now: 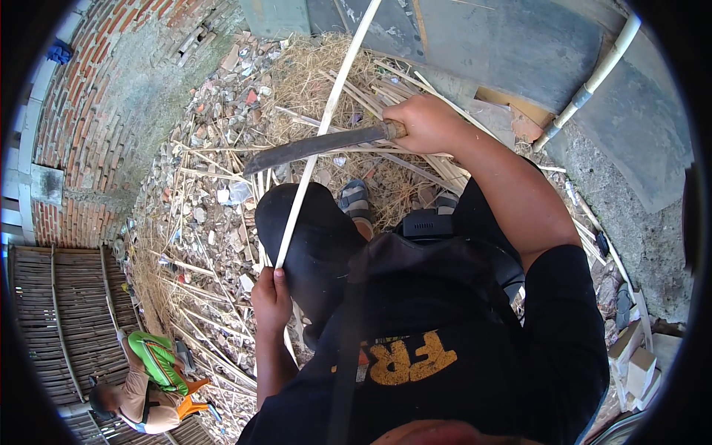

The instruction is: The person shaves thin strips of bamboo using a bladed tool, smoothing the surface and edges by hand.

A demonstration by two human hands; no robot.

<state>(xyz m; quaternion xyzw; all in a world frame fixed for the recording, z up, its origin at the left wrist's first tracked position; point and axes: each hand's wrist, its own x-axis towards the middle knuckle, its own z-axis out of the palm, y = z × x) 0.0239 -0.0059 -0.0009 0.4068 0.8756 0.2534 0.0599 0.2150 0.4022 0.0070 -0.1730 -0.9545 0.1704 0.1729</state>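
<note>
My right hand (424, 124) is closed round the wooden handle of a machete (319, 147). Its long dark blade points left and lies across a pale bamboo strip (332, 104); whether it touches the strip, I cannot tell. My left hand (272, 298) pinches the strip near its lower end, thumb on top, beside my dark-clad left knee (297, 222). From there the strip slants up and away, past the blade, to the top edge of the view.
Rubble, straw and loose bamboo strips (200, 348) cover the ground. A brick wall (81, 163) stands left, grey sheets (504, 44) with a pipe (593, 81) far right. Another person (148, 393) sits at lower left by a bamboo-slat panel (67, 319). My sandalled foot (354, 199) is below.
</note>
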